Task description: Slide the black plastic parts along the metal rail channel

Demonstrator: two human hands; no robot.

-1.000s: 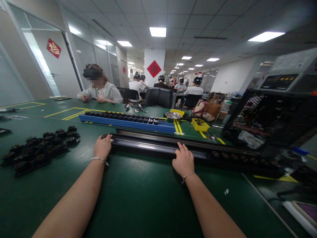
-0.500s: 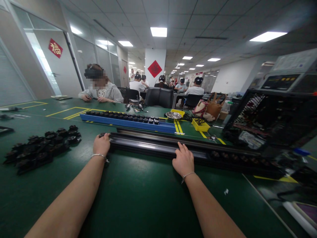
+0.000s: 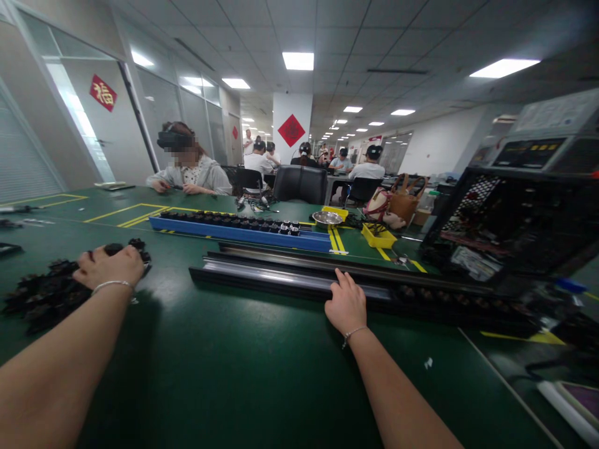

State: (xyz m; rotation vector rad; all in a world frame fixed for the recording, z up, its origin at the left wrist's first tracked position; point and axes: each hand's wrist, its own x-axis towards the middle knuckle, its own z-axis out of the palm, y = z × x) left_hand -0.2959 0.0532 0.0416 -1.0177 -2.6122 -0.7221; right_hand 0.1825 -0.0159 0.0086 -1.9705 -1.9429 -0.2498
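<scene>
My left hand [image 3: 112,265] is over the pile of black parts [image 3: 56,287] at the left, its fingers curled round a black part at the pile's upper right. My right hand [image 3: 347,302] rests on the near edge of a long black channel [image 3: 262,279] with a shiny metal inside, fingers stretched and slightly apart, holding nothing. Several dark parts sit in the channel's right end. Right behind it lies a second long rail [image 3: 281,257], parallel to the first.
A blue tray [image 3: 234,236] with rows of black parts stands behind the rails. Beyond are a metal bowl [image 3: 327,217] and a yellow bin [image 3: 378,236]. An open black computer case [image 3: 472,231] stands at the right. Across the table sits a person [image 3: 189,168].
My left hand has left the channel's left end and moved left onto the pile of black parts. My right hand has stayed in place.
</scene>
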